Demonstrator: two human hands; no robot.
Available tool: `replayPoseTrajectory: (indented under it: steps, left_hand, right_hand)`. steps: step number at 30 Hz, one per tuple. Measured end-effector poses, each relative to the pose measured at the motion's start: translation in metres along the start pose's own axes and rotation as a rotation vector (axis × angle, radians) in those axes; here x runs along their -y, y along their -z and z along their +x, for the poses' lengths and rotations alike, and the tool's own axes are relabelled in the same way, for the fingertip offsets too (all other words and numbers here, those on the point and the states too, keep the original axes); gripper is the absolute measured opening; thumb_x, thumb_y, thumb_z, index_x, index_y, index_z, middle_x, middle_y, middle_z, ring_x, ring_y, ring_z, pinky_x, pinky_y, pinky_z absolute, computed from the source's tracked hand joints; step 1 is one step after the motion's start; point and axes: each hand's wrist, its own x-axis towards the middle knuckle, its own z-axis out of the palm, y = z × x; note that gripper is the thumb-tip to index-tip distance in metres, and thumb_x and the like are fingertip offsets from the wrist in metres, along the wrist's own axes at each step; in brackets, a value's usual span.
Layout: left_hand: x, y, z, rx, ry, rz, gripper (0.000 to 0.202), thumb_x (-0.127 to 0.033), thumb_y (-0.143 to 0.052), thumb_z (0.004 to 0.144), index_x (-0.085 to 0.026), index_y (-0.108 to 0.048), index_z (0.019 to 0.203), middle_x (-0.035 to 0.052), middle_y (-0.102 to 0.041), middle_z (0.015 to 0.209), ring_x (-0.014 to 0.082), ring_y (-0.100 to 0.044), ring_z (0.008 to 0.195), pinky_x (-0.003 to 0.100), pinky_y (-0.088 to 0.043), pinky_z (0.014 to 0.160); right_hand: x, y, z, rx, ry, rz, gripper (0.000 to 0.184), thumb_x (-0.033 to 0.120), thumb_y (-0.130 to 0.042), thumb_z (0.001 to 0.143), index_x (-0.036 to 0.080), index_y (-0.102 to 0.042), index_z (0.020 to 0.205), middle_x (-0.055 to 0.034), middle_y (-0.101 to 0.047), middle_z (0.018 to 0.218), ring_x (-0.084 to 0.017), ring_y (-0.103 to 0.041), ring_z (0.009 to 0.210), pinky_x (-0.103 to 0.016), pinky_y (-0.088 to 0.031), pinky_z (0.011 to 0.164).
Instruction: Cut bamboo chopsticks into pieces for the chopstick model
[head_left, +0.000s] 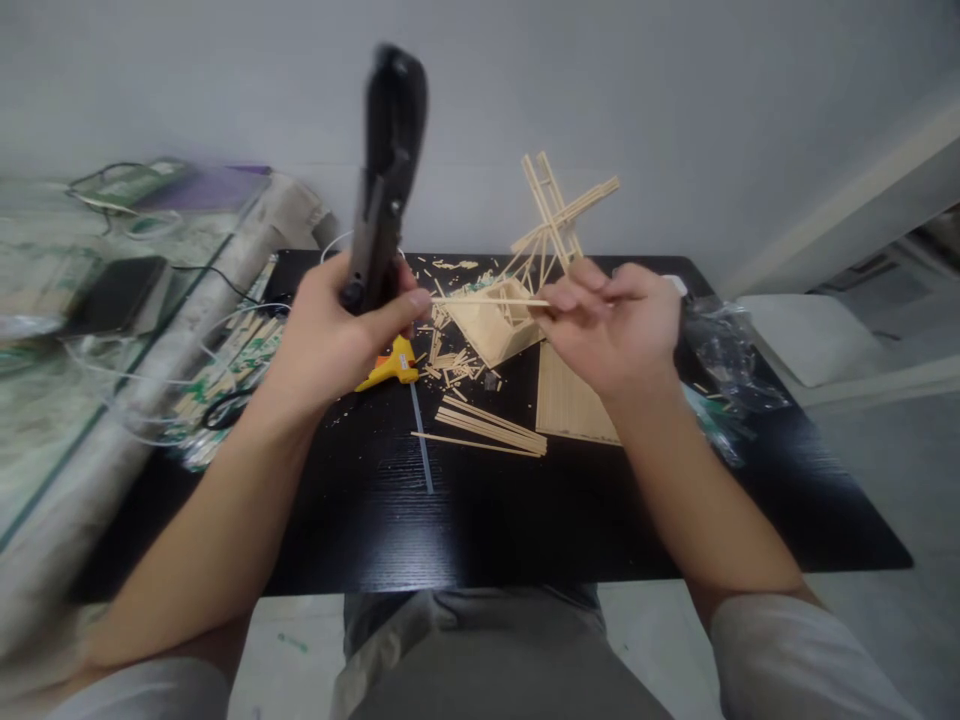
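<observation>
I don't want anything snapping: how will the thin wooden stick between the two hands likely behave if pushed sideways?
The wooden stick looks fairly stiff, as it runs straight between the left hand and right hand. Being so slender, it is probably light, and could snap under a sideways push.

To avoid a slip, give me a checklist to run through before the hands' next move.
1. Thin pale wooden stick pinched by the right hand: ok.
2. Blurred black hand tool held in the left hand: ok, roughly upright.
3. Tool open or closed: cannot tell.
4. Yellow plastic glue gun lying on the glossy black table: ok.
5. Glue gun hot or cold: cannot tell.
6. Surface free of scraps: not ok, short pale wooden offcuts are scattered.
</observation>
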Motion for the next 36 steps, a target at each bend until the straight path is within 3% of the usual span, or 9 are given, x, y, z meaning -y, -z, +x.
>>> replayPoseTrajectory:
  steps: [3,6,11,14,22,27,30,33,36]
  left_hand:
    - [0.002,0.004,0.007,-0.185,-0.120,-0.174,0.014,-0.016,-0.075,0.074,-0.020,-0.064,0.082,-0.0040,-0.058,0.063,0.0104,-0.053,0.052,0.027,-0.039,0.048]
    - [0.003,0.011,0.014,-0.316,-0.217,-0.181,0.013,-0.012,-0.069,0.069,-0.019,-0.062,0.076,-0.0057,-0.052,0.059,0.0083,-0.048,0.047,0.028,-0.034,0.044]
    - [0.001,0.018,0.014,-0.316,-0.216,-0.050,0.013,-0.013,-0.067,0.069,-0.021,-0.059,0.075,-0.0065,-0.047,0.057,0.0081,-0.046,0.048,0.029,-0.032,0.046]
    - [-0.001,0.017,0.008,-0.285,-0.201,0.076,0.012,-0.016,-0.070,0.073,-0.021,-0.060,0.078,-0.0050,-0.050,0.061,0.0089,-0.047,0.053,0.029,-0.035,0.050]
    - [-0.006,0.016,0.001,-0.194,-0.188,0.303,0.012,-0.019,-0.072,0.078,-0.020,-0.062,0.082,-0.0023,-0.058,0.077,0.0118,-0.048,0.070,0.030,-0.040,0.062]
    - [-0.010,0.017,0.001,-0.147,-0.219,0.371,0.012,-0.012,-0.071,0.075,-0.019,-0.062,0.079,-0.0033,-0.058,0.075,0.0106,-0.048,0.069,0.031,-0.040,0.064]
    - [-0.010,0.018,0.001,-0.124,-0.175,0.341,0.012,-0.014,-0.072,0.074,-0.020,-0.063,0.080,-0.0030,-0.059,0.076,0.0112,-0.049,0.068,0.031,-0.041,0.063]
    - [-0.010,0.016,0.002,-0.055,-0.147,0.349,0.011,-0.016,-0.072,0.075,-0.021,-0.063,0.080,-0.0033,-0.059,0.073,0.0121,-0.049,0.067,0.031,-0.042,0.063]
    - [-0.008,0.012,0.001,0.032,-0.175,0.395,0.010,-0.019,-0.072,0.076,-0.022,-0.063,0.079,-0.0026,-0.061,0.073,0.0137,-0.052,0.070,0.031,-0.045,0.066]
  right_hand:
    - [-0.007,0.003,0.006,0.109,-0.115,-0.206,0.006,0.017,-0.066,0.072,0.021,-0.062,0.073,-0.0003,-0.058,0.071,-0.018,-0.062,0.079,-0.038,-0.053,0.085]
    - [-0.017,0.004,0.006,0.247,-0.206,-0.593,0.008,0.021,-0.071,0.079,0.019,-0.071,0.087,-0.0052,-0.073,0.090,-0.019,-0.067,0.087,-0.037,-0.054,0.084]
    - [-0.044,0.001,-0.008,0.545,-0.357,-1.421,0.013,0.018,-0.079,0.083,0.017,-0.071,0.094,-0.0081,-0.076,0.093,-0.021,-0.068,0.082,-0.032,-0.049,0.070]
    - [-0.059,-0.002,-0.016,0.601,-0.363,-1.658,0.014,0.007,-0.070,0.084,0.016,-0.070,0.095,-0.0112,-0.076,0.096,-0.024,-0.069,0.086,-0.031,-0.044,0.067]
    - [-0.076,-0.002,-0.018,0.638,-0.378,-1.732,0.024,0.002,-0.058,0.087,0.015,-0.073,0.101,-0.0171,-0.078,0.101,-0.028,-0.072,0.085,-0.032,-0.042,0.065]
    - [-0.061,-0.001,-0.016,0.695,-0.358,-1.701,0.020,0.001,-0.057,0.087,0.016,-0.070,0.088,-0.0141,-0.077,0.093,-0.025,-0.069,0.081,-0.032,-0.041,0.066]
    - [-0.043,0.004,-0.009,0.698,-0.223,-1.618,0.021,0.002,-0.056,0.088,0.018,-0.062,0.077,-0.0084,-0.070,0.082,-0.020,-0.061,0.073,-0.031,-0.038,0.065]
    - [-0.030,0.006,-0.004,0.591,-0.056,-1.456,0.014,0.011,-0.054,0.096,0.018,-0.059,0.085,-0.0062,-0.067,0.084,-0.018,-0.058,0.075,-0.031,-0.041,0.069]
    - [-0.029,0.001,-0.005,0.534,-0.036,-1.196,0.003,0.020,-0.060,0.097,0.018,-0.061,0.094,-0.0051,-0.071,0.090,-0.018,-0.064,0.080,-0.032,-0.047,0.075]
